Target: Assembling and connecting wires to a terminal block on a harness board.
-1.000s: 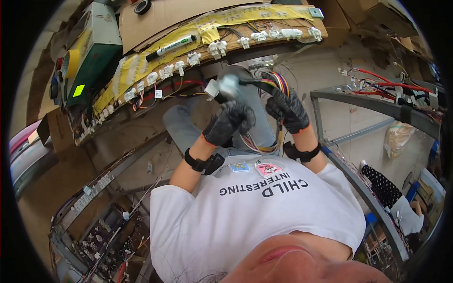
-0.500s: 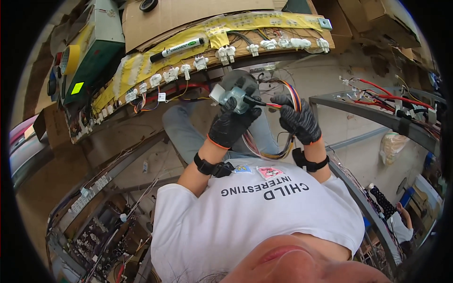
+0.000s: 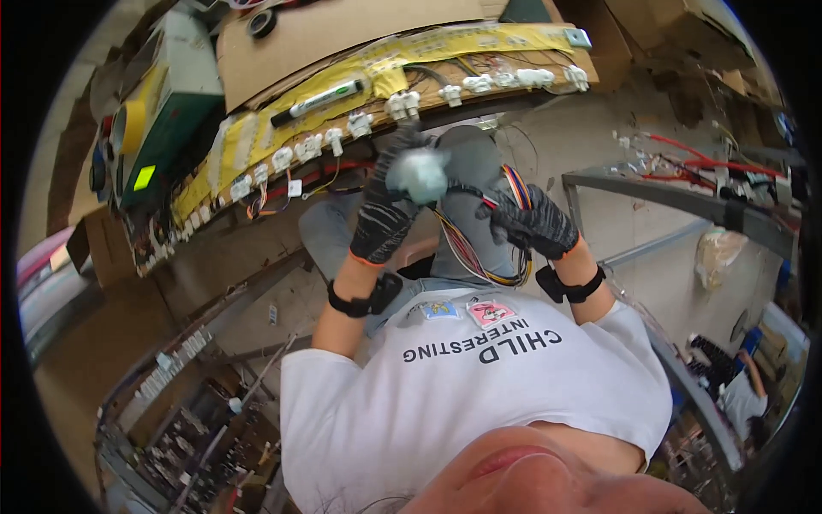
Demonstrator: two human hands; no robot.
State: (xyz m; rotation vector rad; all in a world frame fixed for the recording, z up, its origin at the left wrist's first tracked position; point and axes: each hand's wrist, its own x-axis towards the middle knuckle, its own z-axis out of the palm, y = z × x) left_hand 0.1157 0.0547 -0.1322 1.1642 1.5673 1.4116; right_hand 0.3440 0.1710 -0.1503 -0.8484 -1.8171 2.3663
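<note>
**Both gloved hands on a white connector and its wire bundle**

Both hands wear dark knit gloves. From my remote seat I see the left hand [image 3: 383, 214] wrapped around a pale white plastic connector block [image 3: 417, 174], held up just below the long yellow-taped harness board [image 3: 282, 128]. The right hand [image 3: 531, 224] is closed on the multicoloured wire bundle [image 3: 479, 257] that loops down from the block. I judge this as the seating step: 1 wire being fed into the connector. Next calls for a steady push along the wire's line. The bundle's long axis runs from the block down toward my chest; the connector's facing is blurred.
</note>
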